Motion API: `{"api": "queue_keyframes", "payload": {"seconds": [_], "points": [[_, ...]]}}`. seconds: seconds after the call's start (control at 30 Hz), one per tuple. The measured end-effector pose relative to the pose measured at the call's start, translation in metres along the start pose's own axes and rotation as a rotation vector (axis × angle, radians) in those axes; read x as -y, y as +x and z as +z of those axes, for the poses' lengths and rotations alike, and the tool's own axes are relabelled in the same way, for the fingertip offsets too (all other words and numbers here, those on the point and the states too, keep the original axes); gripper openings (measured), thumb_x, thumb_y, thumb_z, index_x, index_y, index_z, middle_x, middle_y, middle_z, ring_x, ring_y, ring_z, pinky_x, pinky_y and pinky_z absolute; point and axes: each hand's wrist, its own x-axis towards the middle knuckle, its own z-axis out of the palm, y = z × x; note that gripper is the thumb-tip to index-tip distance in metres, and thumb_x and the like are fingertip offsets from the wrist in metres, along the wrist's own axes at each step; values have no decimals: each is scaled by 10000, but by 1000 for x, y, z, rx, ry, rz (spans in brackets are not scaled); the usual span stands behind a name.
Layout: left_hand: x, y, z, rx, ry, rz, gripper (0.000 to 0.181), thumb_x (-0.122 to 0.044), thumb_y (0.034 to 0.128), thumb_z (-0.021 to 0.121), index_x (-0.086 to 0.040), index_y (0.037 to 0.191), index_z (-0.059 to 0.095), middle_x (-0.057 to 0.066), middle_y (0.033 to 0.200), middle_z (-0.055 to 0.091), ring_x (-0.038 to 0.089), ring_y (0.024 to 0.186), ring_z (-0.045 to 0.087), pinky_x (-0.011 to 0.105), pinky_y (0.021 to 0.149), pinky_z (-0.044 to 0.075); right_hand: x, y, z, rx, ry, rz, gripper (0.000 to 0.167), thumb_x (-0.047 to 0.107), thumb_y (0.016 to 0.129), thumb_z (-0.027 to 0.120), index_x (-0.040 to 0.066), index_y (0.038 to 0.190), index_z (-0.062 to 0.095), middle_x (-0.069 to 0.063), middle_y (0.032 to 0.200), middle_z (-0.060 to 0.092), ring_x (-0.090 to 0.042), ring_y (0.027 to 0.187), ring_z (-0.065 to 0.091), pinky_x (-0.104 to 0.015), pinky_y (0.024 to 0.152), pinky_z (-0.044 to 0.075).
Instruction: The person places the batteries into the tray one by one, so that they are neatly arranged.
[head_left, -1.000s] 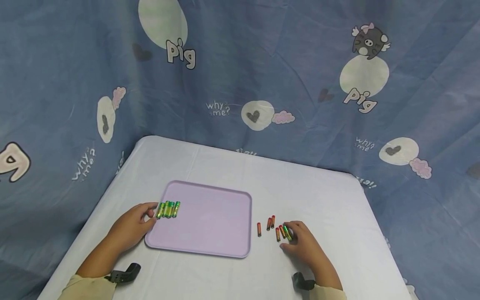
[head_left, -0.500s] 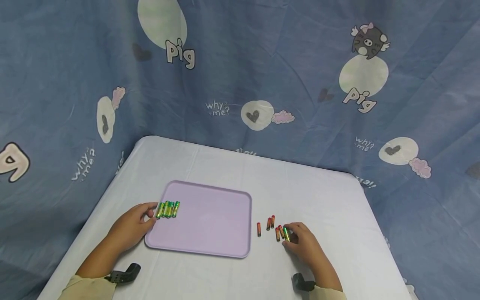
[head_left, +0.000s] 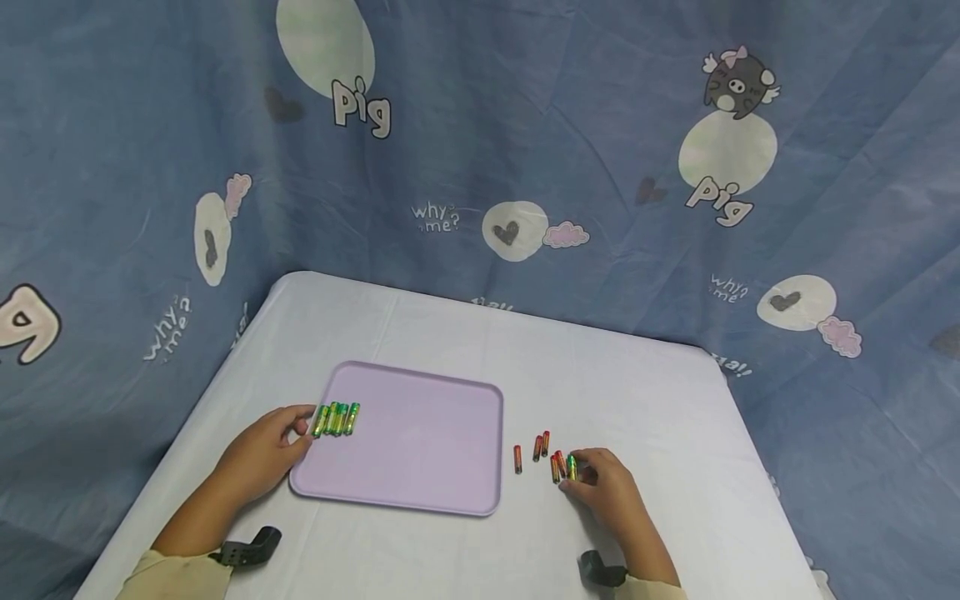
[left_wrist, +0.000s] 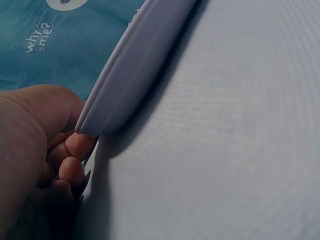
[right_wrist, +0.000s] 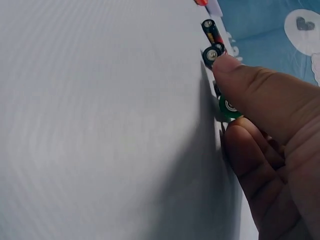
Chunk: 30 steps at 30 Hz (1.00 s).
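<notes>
At the left edge of a lilac tray [head_left: 427,442], my left hand [head_left: 258,458] grips the rim with thumb and fingers. The tray rim [left_wrist: 120,75] shows between them in the left wrist view. Several green batteries [head_left: 336,419] lie side by side on the tray beside that hand. Right of the tray, my right hand [head_left: 609,483] pinches a green battery [head_left: 572,467] with its thumb and fingers. Two red batteries [head_left: 557,467] lie just left of it. In the right wrist view the thumb partly covers the green battery [right_wrist: 230,107].
Further left on the white-covered table [head_left: 585,367] lie a pair of red batteries [head_left: 541,446] and a single one [head_left: 517,459] near the tray's right edge. A blue patterned curtain [head_left: 465,125] hangs behind the table.
My right hand has shifted the green battery slightly left and turned it more upright in the head view, and the nearest red batteries have moved closer together. My left hand stays put.
</notes>
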Motion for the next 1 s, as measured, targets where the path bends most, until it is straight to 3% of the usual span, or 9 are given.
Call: {"api": "queue_keyframes", "payload": {"seconds": [0.17, 0.5, 1.0], "points": [[0, 1, 0, 0, -5, 0, 519, -202, 976, 689, -23, 1447, 564, 0, 1018, 576, 126, 732, 441, 286, 611, 349, 3, 2, 1, -25, 20, 15, 483, 252, 791, 924, 84, 1208, 747, -38, 1148, 674, -78, 871, 647, -294, 761, 545], [2, 3, 2, 5, -2, -11, 531, -211, 980, 675, -27, 1462, 551, -1, 1030, 574, 133, 746, 452, 278, 619, 364, 17, 7, 1, -21, 125, 52, 511, 237, 809, 910, 72, 1255, 722, -77, 1234, 672, -100, 885, 676, -245, 682, 529], [4, 3, 1, 0, 4, 3, 524, -211, 973, 678, -31, 1451, 560, -9, 1020, 576, 124, 731, 456, 279, 616, 358, 37, 15, 4, -54, 160, -22, 488, 209, 843, 877, 66, 1276, 703, -45, 1136, 708, -113, 901, 674, -270, 723, 542]]}}
